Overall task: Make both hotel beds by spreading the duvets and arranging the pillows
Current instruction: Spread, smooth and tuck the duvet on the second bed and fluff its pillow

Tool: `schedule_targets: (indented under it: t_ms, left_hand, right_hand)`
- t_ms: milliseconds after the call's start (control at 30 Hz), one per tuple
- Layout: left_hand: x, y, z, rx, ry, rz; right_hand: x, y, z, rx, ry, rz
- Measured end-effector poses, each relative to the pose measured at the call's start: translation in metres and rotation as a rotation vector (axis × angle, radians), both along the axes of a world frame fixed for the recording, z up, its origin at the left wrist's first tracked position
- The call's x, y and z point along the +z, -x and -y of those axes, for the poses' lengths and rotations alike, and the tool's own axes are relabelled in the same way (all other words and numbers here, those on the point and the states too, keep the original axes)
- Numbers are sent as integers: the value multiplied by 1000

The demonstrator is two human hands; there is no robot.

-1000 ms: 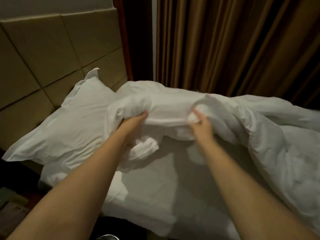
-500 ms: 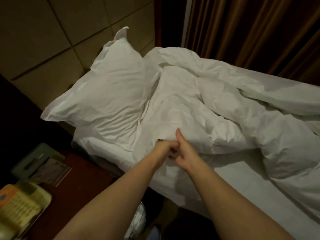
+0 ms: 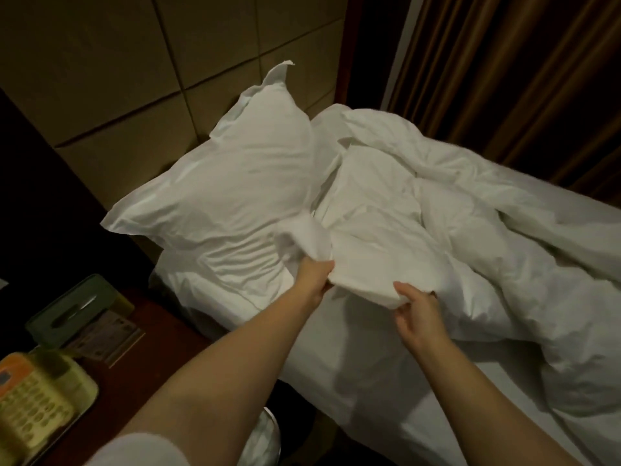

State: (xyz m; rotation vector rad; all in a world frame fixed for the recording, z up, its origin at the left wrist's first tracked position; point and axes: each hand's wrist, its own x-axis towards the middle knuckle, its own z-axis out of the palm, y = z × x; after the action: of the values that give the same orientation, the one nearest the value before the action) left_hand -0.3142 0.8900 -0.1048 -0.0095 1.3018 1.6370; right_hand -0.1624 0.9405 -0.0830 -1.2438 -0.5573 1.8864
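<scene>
your left hand [image 3: 314, 277] grips the duvet [image 3: 437, 237] edge beside the pillow [image 3: 228, 196] at the head of the bed [image 3: 363, 351], and your right hand [image 3: 418, 314] pinches the same edge. draw them apart evenly so the bunched bulk flattens. a nightstand [image 3: 144, 344] with a phone [image 3: 37, 398] stands left, curtains [image 3: 521, 79] beyond the far edge.

Plump white rectangular cloth pillow [image 3: 235, 183] at the head of the white-sheeted single bed [image 3: 386, 381], tilted up, one flanged corner sticking upward. Just beside it and touching, thick white crumpled duvet [image 3: 453, 237], bunched in deep folds along the far side, bare sheet showing on the near side. Near corner of the duvet lifted off the sheet, gripped by left hand [image 3: 314, 277] beside the pillow and pinched by right hand [image 3: 416, 314] further along the edge.
</scene>
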Motion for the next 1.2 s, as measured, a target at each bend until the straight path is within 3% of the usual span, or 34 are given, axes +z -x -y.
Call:
schedule_targets:
  t_ms: [100, 200, 267, 333, 400, 467, 533, 600, 667, 833, 1067, 1200]
  left_hand:
    - [52, 17, -55, -201, -211, -182]
    - [92, 33, -95, -178, -310, -219]
    - [82, 49, -94, -109, -287, -246]
    - [41, 68, -64, -23, -132, -331]
    - [-12, 81, -11, 59, 103, -363]
    - [-57, 90, 44, -10, 359, -420]
    - [-93, 94, 86, -170, 644, -482]
    - [-111, 83, 101, -356, 794, -555]
    - [-112, 61, 97, -479, 778, -625]
    - [-75, -26, 61, -608, 626, -961]
    - [-12, -190, 14, -765, 439, -1470]
    - [5, -305, -10, -824, 324, -1613]
  right_hand:
    - [51, 13, -40, -62, -255, 65]
    - [80, 19, -73, -92, -425, 45]
    - [64, 30, -65, -24, -463, 301]
    - [28, 40, -31, 208, -406, 530]
    - [-2, 41, 14, 658, -201, 615]
    - [-30, 30, 45, 1109, -58, 758]
    - [-62, 15, 56, 1288, -169, 1028]
    - [-76, 4, 59, 1233, -279, 1265]
    - [-71, -4, 57, 1154, -404, 1429]
    - [-38, -30, 55, 1007, -669, 1534]
    - [0, -166, 29, 748, -634, 1614]
    - [6, -290, 19, 600, -563, 1641]
